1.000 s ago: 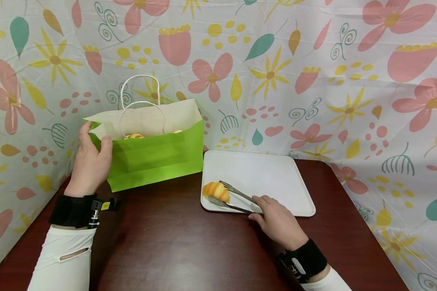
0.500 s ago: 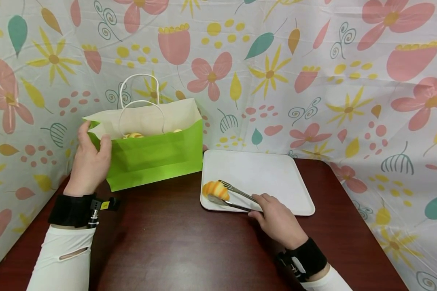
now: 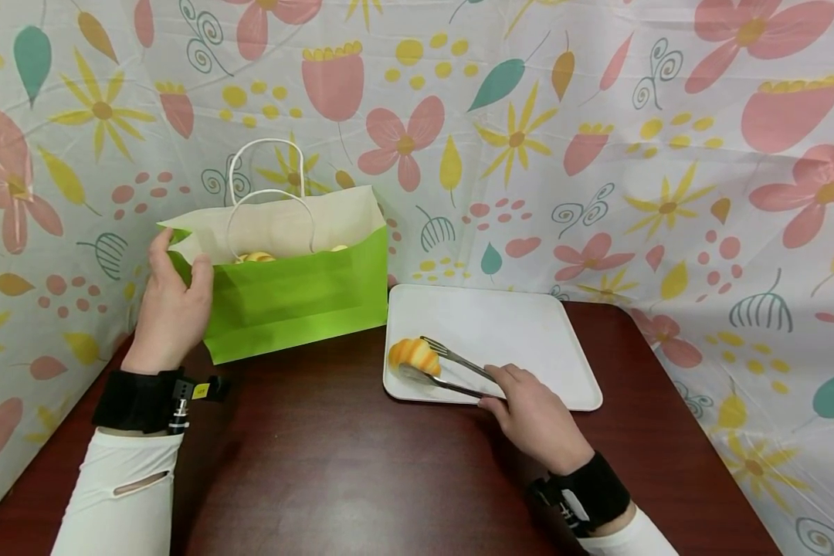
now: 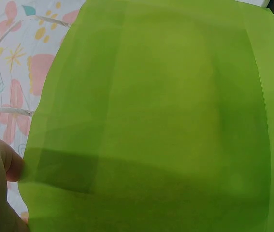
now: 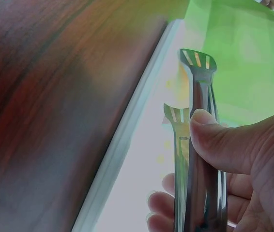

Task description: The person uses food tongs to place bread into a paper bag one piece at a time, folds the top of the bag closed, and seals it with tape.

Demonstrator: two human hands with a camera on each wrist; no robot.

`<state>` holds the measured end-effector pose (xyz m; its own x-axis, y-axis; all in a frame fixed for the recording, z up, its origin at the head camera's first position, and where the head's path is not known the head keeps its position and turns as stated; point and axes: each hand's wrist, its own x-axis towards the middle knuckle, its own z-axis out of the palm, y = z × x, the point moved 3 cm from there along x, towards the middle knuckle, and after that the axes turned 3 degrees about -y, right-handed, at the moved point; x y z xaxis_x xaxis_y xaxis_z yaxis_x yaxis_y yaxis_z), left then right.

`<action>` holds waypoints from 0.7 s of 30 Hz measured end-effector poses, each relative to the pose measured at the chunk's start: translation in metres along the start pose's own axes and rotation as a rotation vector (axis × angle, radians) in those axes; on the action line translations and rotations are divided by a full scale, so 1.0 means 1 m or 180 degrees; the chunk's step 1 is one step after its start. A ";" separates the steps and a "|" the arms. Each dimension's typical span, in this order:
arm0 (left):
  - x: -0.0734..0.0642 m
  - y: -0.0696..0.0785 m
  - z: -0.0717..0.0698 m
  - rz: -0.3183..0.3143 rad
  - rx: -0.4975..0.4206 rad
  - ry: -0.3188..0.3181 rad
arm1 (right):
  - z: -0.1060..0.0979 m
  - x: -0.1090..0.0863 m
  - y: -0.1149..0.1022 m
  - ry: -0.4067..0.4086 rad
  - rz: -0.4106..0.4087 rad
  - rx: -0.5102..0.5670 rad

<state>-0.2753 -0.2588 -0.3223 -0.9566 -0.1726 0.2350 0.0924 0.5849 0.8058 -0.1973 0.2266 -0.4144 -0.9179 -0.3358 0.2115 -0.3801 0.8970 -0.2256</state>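
My right hand [image 3: 535, 421] grips metal tongs [image 5: 204, 101] with slotted tips, its thumb on the upper arm. In the head view, the tong tips lie on either side of a striped yellow-orange croissant [image 3: 410, 353] at the left front corner of the white tray [image 3: 500, 324]. To the left stands a green paper bag [image 3: 292, 297] with white handles, its mouth spread. My left hand [image 3: 174, 309] holds the bag by its upper left edge, thumb in front. Another striped yellow bread [image 3: 257, 256] shows inside, mostly hidden by the front panel.
The dark wooden table [image 3: 333, 455] extends in front of the bag and tray. A flower-patterned curtain [image 3: 417, 154] closes off the back and both sides. The bag's right side stands right at the tray's left edge.
The croissant and tongs have shifted slightly back and to the right, along with my right hand. My left hand and the bag have stayed in place.
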 end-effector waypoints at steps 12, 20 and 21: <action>-0.002 0.001 -0.001 0.0014 -0.0022 -0.0021 | -0.010 0.001 -0.002 0.0015 0.0084 -0.0003; -0.001 0.002 -0.001 0.0027 -0.0024 -0.0038 | -0.017 0.001 -0.004 0.0161 0.0006 -0.0015; -0.001 0.002 -0.001 0.0029 -0.0025 -0.0037 | -0.018 0.001 -0.005 0.0184 -0.0011 -0.0018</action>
<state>-0.2743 -0.2581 -0.3207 -0.9588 -0.1579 0.2361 0.1034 0.5801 0.8080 -0.1944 0.2270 -0.3959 -0.9084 -0.3218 0.2668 -0.3824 0.8975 -0.2195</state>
